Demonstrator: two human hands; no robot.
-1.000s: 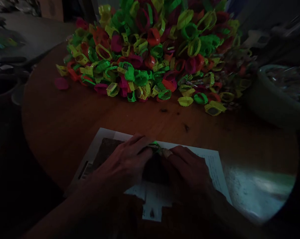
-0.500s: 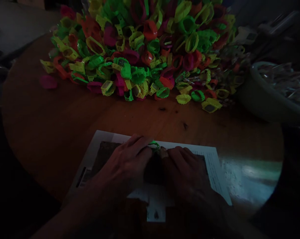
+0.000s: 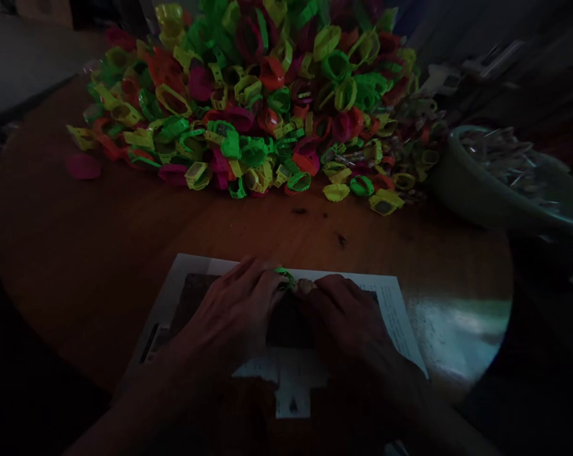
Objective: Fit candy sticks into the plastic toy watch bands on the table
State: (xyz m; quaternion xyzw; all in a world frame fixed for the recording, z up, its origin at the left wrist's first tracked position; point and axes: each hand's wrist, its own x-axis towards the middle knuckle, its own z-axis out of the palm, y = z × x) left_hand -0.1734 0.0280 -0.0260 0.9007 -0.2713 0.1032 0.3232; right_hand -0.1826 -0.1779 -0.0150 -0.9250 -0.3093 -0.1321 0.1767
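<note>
Piece of bright-green plastic (image 3: 285, 275) was pinched by left hand (image 3: 241, 296) over far edge of dark rectangular slab (image 3: 290, 324); piece's right end was met by curled right hand (image 3: 350, 307), exact grip hidden. Slab was laid on white printed sheet (image 3: 391, 297), on round brown wooden table (image 3: 100, 240).

Multicoloured plastic heap (image 3: 252, 120) on round wooden table (image 3: 100, 253) — greenish basin (image 3: 480, 193) at right, shiny pieces (image 3: 499, 155) inside.

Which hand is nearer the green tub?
Right. The right hand is over the right half of the dark pad, left of the green tub and closer to the camera; the left hand is farther left, over the pad's left half.
</note>
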